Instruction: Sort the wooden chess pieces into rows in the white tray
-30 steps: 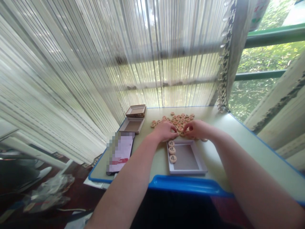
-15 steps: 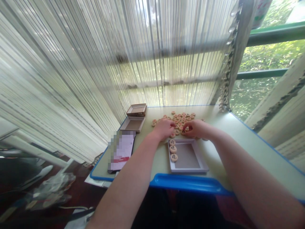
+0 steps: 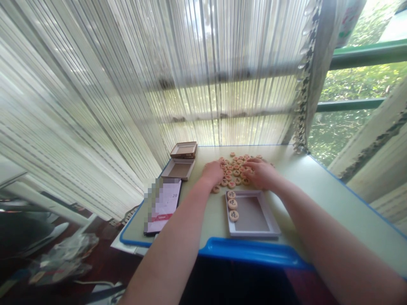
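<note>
A pile of round wooden Chinese chess pieces [image 3: 236, 173] with red and black characters lies on the table. My left hand [image 3: 213, 173] rests at the pile's left side, its bent fingertips touching pieces; part of its fingers is hidden. Over the right side my right hand [image 3: 261, 173] is open, fingers spread across the pieces and covering some of them. Close in front of the pile stands a shallow white box tray [image 3: 276, 220]. Inside it, three pieces with black characters [image 3: 233, 204] form a column along the left wall.
At the back left of the pale table [image 3: 318, 199] are a brown-edged box part [image 3: 184, 144] and another shallow box part [image 3: 190, 169]. A phone or tablet with a lit screen [image 3: 167, 203] lies at the left. A blue moulded rim [image 3: 254, 250] edges the front; a string curtain hangs behind.
My left hand has moved left, uncovering pieces at the pile's middle. My right hand has shifted slightly right and spread its fingers. The tray's three pieces keep their places.
</note>
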Demonstrator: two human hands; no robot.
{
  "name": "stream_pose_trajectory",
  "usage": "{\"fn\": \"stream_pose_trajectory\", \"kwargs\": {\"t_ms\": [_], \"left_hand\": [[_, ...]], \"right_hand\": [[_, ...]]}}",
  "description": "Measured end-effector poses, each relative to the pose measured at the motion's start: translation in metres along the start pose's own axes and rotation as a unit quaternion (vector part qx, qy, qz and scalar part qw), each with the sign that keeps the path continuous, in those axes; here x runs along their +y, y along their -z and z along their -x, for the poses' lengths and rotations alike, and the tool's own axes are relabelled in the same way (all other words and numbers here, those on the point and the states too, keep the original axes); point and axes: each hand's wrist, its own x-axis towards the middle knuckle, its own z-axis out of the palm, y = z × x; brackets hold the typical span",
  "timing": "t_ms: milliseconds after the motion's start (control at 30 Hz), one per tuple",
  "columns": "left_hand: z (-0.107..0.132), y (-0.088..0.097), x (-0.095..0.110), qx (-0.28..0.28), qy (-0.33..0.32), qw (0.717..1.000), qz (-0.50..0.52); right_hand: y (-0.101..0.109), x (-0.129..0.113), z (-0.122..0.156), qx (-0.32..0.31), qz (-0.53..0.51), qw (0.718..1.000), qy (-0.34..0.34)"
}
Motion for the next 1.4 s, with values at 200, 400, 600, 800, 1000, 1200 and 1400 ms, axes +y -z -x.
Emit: {"fn": "stream_pose_trajectory", "kwargs": {"t_ms": [200,400,600,800,1000,1200,1400], "left_hand": [[-0.005,0.01,-0.016,0.072,0.065,0.994,0.046],[-0.013,0.013,-0.033,0.039,0.112,0.991,0.058],[-0.013,0.014,-0.038,0.051,0.104,0.992,0.045],[-0.019,0.011,-0.047,0.07,0.11,0.991,0.032],[-0.019,0.012,-0.048,0.049,0.118,0.992,0.014],[-0.015,0.014,-0.042,0.062,0.123,0.99,0.003],[-0.018,0.011,-0.046,0.124,0.142,0.982,0.03]], "right_hand": [[-0.006,0.002,-0.001,-0.058,-0.028,0.998,-0.009],[-0.005,0.002,0.0,-0.046,-0.029,0.999,-0.007],[-0.004,0.0,0.0,-0.041,-0.033,0.999,0.005],[-0.004,-0.002,0.002,-0.005,-0.031,0.999,0.023],[0.004,-0.02,-0.008,-0.016,-0.089,0.996,0.027],[0.001,-0.049,-0.052,-0.085,-0.058,0.99,0.098],[-0.018,-0.061,-0.094,-0.113,-0.048,0.979,0.161]]}}
